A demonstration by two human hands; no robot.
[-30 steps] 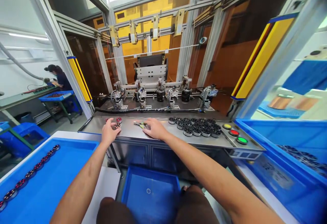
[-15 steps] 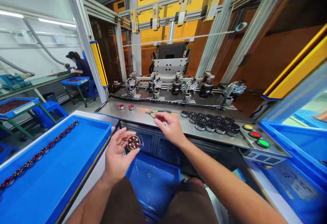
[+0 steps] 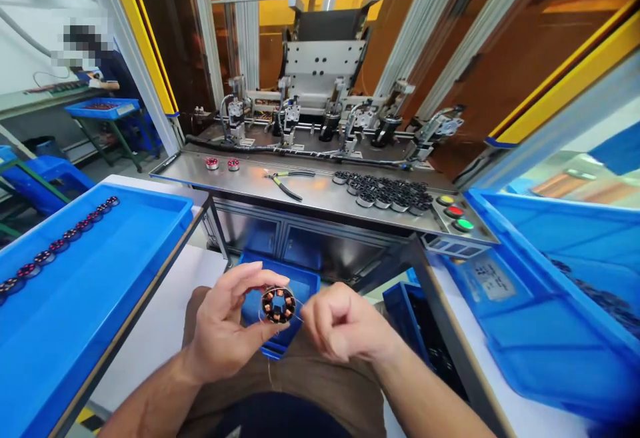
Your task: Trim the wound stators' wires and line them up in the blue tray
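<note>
My left hand point(image 3: 223, 328) grips a small round motor stator point(image 3: 269, 309) by its rim, thumb below and fingers above. Copper windings sit around the stator's open centre, and thin loose wires stick out from its edge. Close to the stator's right side is my right hand point(image 3: 345, 325), its fingers pinched together at a thin wire point(image 3: 299, 319) that runs from the stator. The fingertips are slightly blurred. On the metal bench beyond lies a pair of green-and-black handled pliers point(image 3: 291, 193), its handles spread and no hand on it.
Two red-wound stators point(image 3: 212, 165) stand at the bench's left. Several black ring-shaped parts point(image 3: 377, 188) cluster at right, near coloured buttons point(image 3: 454, 212). A blue tray point(image 3: 125, 251) holds a row of stators. A blue bin point(image 3: 520, 278) stands right. Another person point(image 3: 117, 71) works far left.
My right hand has come down from beside the pliers to the stator and closed at its wire. My left hand, still holding the stator, is nearer the middle. The view has tilted down.
</note>
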